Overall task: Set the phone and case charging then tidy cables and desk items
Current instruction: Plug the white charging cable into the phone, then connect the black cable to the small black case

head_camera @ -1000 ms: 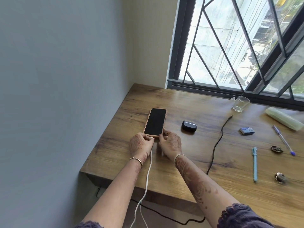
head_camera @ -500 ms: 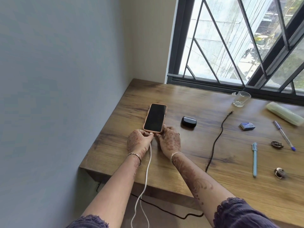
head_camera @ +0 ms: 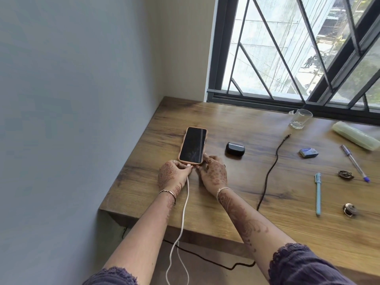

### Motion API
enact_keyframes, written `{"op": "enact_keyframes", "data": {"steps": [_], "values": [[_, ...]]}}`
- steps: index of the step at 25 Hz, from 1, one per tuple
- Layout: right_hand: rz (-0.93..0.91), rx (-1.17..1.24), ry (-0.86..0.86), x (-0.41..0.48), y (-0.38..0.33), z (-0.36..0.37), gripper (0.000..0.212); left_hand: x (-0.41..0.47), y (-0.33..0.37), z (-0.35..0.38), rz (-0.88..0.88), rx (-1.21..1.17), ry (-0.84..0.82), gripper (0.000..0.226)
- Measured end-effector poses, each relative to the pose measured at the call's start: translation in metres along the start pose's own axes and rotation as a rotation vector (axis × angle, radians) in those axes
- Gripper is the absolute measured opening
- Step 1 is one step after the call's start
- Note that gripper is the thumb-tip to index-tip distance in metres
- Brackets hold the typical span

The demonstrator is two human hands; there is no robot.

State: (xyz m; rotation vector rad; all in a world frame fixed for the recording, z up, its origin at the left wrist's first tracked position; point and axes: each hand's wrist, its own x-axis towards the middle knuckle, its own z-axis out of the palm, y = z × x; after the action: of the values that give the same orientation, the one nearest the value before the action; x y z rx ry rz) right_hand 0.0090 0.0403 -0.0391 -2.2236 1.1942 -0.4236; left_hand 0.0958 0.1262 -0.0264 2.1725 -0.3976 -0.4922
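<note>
Cable plug (head_camera: 189,166) still at base of phone (head_camera: 193,144).

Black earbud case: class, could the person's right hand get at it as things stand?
Probably yes: the black earbud case lies close beyond the right hand, with bare desk between them, though that hand currently holds the phone.

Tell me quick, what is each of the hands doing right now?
Left hand: closed, pinching the white cable plug at the phone.
Right hand: closed, holding the phone's near corner.
</note>
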Motion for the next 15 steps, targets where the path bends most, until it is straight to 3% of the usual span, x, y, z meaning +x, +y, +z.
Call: {"op": "enact_keyframes", "data": {"steps": [3, 7, 11, 15], "values": [[0.046, 0.142, 0.054, -0.005, 0.003, -0.006, 0.048, -0.001, 0.001, -0.003, -0.015, -0.052, 0.024, 0.026], [0.036, 0.119, 0.258, -0.016, 0.022, -0.035, 0.027, -0.013, 0.009, -0.008, -0.035, -0.156, 0.022, 0.018], [0.189, 0.04, 0.44, -0.028, 0.051, -0.074, 0.024, -0.034, 0.022, -0.003, 0.019, -0.227, -0.028, 0.017], [0.312, 0.167, 0.469, -0.043, 0.09, -0.1, 0.022, -0.056, 0.034, 0.016, 0.09, -0.261, -0.127, 0.02]]}}
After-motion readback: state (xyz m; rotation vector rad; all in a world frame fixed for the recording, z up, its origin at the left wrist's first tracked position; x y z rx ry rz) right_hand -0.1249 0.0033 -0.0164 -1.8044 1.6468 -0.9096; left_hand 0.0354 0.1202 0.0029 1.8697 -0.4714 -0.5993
